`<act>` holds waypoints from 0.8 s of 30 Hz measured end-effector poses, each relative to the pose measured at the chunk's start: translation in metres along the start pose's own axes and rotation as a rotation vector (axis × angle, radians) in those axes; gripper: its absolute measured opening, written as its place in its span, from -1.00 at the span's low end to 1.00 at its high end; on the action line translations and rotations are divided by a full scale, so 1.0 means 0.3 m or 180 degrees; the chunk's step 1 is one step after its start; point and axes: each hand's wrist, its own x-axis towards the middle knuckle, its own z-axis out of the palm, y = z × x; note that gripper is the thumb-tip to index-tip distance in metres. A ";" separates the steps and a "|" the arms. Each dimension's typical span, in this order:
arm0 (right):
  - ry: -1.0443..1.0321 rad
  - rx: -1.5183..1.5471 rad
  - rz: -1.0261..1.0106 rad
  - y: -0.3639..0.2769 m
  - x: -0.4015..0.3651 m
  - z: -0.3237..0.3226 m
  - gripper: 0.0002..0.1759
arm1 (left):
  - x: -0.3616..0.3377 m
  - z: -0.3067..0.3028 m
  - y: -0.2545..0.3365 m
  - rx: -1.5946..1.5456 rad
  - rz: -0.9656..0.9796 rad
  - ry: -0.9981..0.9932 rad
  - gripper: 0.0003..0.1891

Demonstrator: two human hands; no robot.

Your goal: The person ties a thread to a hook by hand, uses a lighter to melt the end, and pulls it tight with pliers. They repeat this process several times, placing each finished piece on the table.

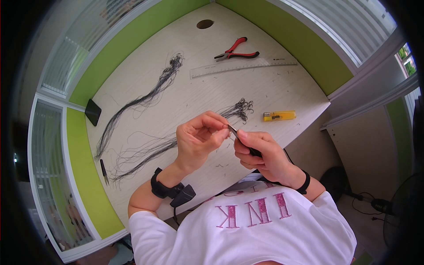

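Observation:
My left hand [197, 140] is raised over the desk, thumb and fingers pinched together; whatever is between the fingertips is too small to make out. My right hand [267, 157] is wrapped around a small dark-handled tool with a narrow metal tip [233, 131], whose tip meets the left fingertips. Just behind the hands lies a bundle of dark fishing hooks [242, 110] with thin lines trailing left beneath my left hand. A second bundle of hooked lines [143, 99] stretches across the desk's left side.
Red-and-black pliers [232, 53] and a clear ruler [243, 67] lie toward the back. A yellow lighter [279, 115] is near the right edge. At left are a black pointed tool [104, 172] and a dark flat object [92, 112]. Green-and-white partitions [291, 42] border the desk.

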 end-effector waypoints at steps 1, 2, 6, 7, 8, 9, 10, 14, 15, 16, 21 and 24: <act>0.0008 -0.0027 -0.0018 0.001 0.000 0.001 -0.54 | 0.000 0.000 0.000 0.0029 0.0010 -0.0007 -0.92; 0.0007 -0.0027 -0.0018 0.001 0.001 0.002 -0.54 | 0.001 0.000 -0.001 0.0030 0.0011 -0.0007 -0.92; 0.0047 -0.0030 0.0011 -0.001 0.001 -0.002 -0.54 | 0.001 0.002 -0.003 -0.0017 0.0017 0.0026 -0.92; 0.0007 -0.0004 0.0032 -0.002 0.001 -0.004 -0.54 | 0.001 0.002 -0.003 -0.0024 -0.0001 0.0036 -0.92; 0.0009 -0.0004 0.0032 -0.001 0.001 -0.003 -0.54 | 0.002 0.002 -0.005 -0.0025 -0.0002 0.0036 -0.92; 0.0030 -0.0020 0.0000 0.001 0.000 -0.002 -0.54 | 0.002 0.002 -0.008 -0.0033 0.0029 0.0017 -0.91; 0.0051 -0.0036 -0.0031 0.002 0.000 -0.001 -0.54 | 0.002 0.002 -0.010 -0.0041 0.0058 0.0001 -0.91; -0.0045 0.0024 0.0073 -0.015 -0.004 -0.005 -0.54 | 0.000 0.002 -0.005 -0.0024 -0.0077 0.0016 -0.92; 0.0028 0.0033 -0.0083 -0.021 -0.008 -0.004 -0.54 | -0.002 0.002 -0.019 -0.0015 -0.0035 -0.0067 -0.93; 0.0101 0.0042 -0.0239 -0.027 -0.011 -0.005 -0.54 | -0.003 0.003 -0.027 -0.0007 0.0008 -0.0151 -0.94; 0.1608 -0.2175 -0.1895 -0.085 -0.011 -0.073 -0.59 | 0.003 0.011 -0.021 -0.0236 -0.0488 -0.0241 -0.94; 0.2715 -0.4039 -0.2133 -0.166 -0.006 -0.158 -0.63 | 0.005 0.008 -0.033 -0.0589 -0.0787 -0.0374 -0.90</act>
